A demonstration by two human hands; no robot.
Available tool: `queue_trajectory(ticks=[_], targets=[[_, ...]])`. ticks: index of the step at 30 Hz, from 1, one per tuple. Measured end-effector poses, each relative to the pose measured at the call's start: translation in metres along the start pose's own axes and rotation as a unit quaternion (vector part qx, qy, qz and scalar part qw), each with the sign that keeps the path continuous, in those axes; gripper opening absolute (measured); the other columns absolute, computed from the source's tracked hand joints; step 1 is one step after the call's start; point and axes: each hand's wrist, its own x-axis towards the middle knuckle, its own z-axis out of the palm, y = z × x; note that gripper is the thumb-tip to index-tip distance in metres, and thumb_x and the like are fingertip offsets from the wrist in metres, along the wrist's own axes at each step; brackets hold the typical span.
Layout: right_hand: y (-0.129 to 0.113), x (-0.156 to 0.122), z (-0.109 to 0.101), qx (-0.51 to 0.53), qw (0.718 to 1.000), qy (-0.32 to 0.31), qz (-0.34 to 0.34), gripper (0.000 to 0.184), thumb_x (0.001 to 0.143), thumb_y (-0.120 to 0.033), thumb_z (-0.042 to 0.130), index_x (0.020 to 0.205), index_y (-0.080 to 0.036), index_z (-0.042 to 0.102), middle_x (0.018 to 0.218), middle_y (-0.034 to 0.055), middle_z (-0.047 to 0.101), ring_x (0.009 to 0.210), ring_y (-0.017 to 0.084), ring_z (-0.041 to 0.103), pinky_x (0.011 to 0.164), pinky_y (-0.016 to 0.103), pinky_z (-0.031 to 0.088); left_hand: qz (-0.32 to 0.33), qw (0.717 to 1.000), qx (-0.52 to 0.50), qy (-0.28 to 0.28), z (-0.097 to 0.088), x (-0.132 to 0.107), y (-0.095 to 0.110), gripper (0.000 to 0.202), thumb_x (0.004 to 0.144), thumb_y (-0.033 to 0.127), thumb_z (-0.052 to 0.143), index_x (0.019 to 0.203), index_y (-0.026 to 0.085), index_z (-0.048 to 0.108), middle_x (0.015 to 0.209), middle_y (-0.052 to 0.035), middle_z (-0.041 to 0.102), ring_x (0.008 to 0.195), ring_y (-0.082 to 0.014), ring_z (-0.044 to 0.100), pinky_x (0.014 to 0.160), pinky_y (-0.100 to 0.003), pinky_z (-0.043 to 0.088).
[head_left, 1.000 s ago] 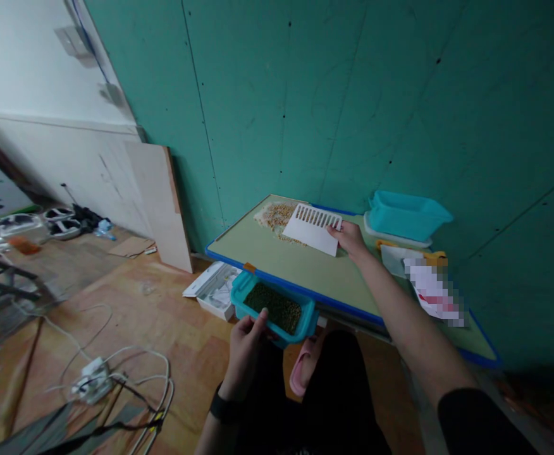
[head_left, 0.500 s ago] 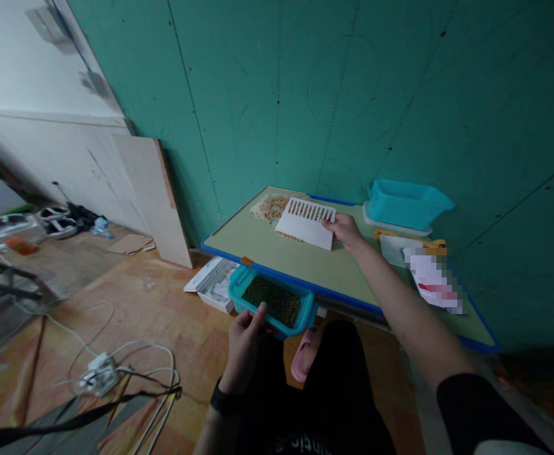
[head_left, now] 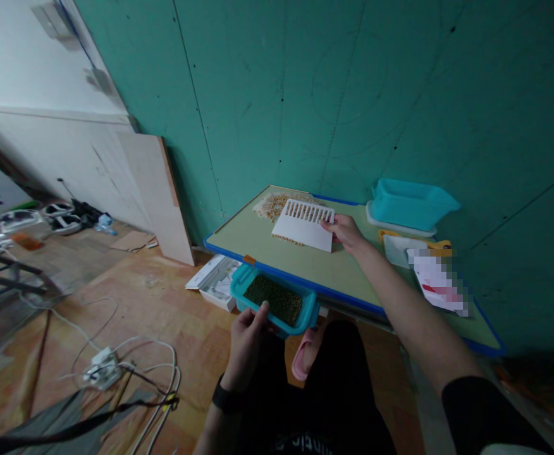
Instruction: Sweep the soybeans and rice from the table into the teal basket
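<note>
My left hand (head_left: 251, 332) grips the near rim of a blue plastic container (head_left: 313, 311), its thumb on top. Small green beans (head_left: 274, 298) cover the container's bottom, just below the front edge of the table (head_left: 239, 239). Out over the tabletop, my right hand (head_left: 346, 231) is closed on the right end of a white slotted scraper (head_left: 303, 229). The scraper is tilted, with its slots toward the wall. Yellowish grains or beans (head_left: 273, 205) lie spread behind and left of it, and some show under its near edge.
An upright blue bin (head_left: 412, 203) stands on a white lid at the table's back right. A partly blurred packet (head_left: 433, 278) lies nearer the right edge. Below are an open white box (head_left: 217, 294), a power strip (head_left: 104, 368) with loose cables, and a leaning board (head_left: 151, 196).
The scraper has shifted slightly toward me over the grains. Both hands keep their holds, and the container stays at the table edge. The whole view has moved a little.
</note>
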Motion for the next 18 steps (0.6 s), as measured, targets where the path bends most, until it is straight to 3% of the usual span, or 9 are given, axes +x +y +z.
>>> queue_trajectory(ticks=[9, 18], targets=[[-0.0044, -0.0056, 0.0040, 0.020, 0.999, -0.015, 0.028, 0.024, 0.070, -0.027, 0.080, 0.086, -0.016, 0.067, 0.074, 0.0032, 0.071, 0.060, 0.017, 0.064, 0.051, 0.027, 0.051, 0.009, 1.000, -0.004, -0.002, -0.0007, 0.0016, -0.0020, 0.048, 0.071, 0.057, 0.084, 0.061, 0.018, 0.057, 0.051, 0.0017, 0.063, 0.048, -0.0127, 0.059, 0.049, -0.023, 0.047], [-0.0036, -0.0092, 0.0063, 0.026, 0.998, -0.038, 0.030, 0.026, 0.066, -0.030, 0.083, 0.084, -0.017, 0.068, 0.071, 0.0011, 0.070, 0.059, 0.017, 0.063, 0.051, 0.026, 0.050, 0.002, 1.000, -0.010, -0.003, -0.0009, 0.0019, -0.0025, 0.046, 0.072, 0.055, 0.084, 0.063, 0.018, 0.059, 0.053, 0.0017, 0.064, 0.049, -0.0130, 0.060, 0.051, -0.023, 0.049]])
